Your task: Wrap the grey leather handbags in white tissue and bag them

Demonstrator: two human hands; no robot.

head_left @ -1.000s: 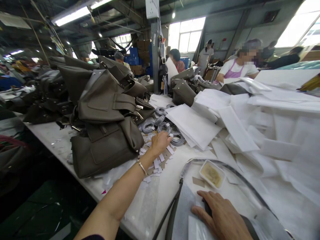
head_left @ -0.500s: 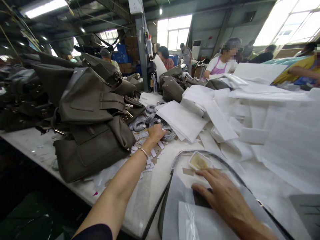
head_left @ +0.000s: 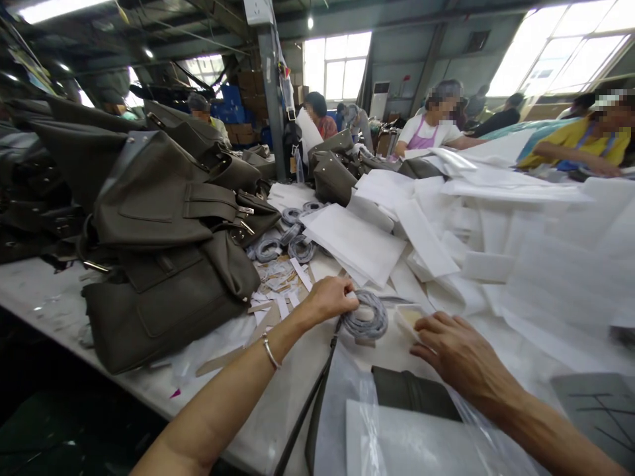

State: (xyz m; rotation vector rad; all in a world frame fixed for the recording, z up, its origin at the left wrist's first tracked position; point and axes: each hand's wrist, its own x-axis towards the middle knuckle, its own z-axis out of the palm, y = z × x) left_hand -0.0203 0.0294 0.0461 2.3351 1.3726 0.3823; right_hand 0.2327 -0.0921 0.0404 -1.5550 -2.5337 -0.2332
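One gray coil (head_left: 376,325) partly hidden behind left hand (head_left: 331,297).

The coil (head_left: 380,320) is grey, the paper (head_left: 354,243) white.

Dark roof framing (head_left: 218,20) runs overhead, with 1 lit fluorescent tube (head_left: 54,8) at upper left and 1 round lamp (head_left: 310,22) near top centre; daylight enters through the bright centre window (head_left: 337,66), a larger right window (head_left: 560,53) and a smaller left window (head_left: 204,70). The grey-green far wall (head_left: 404,43) bears 1 dark vent (head_left: 477,41), with a white upright cabinet (head_left: 380,100), blue boxes (head_left: 229,106) and stacked brown cartons (head_left: 251,99) standing beyond 1 grey post (head_left: 274,99). The white worktable (head_left: 44,294) is specked, and the dark green floor (head_left: 54,423) lies in shadow.
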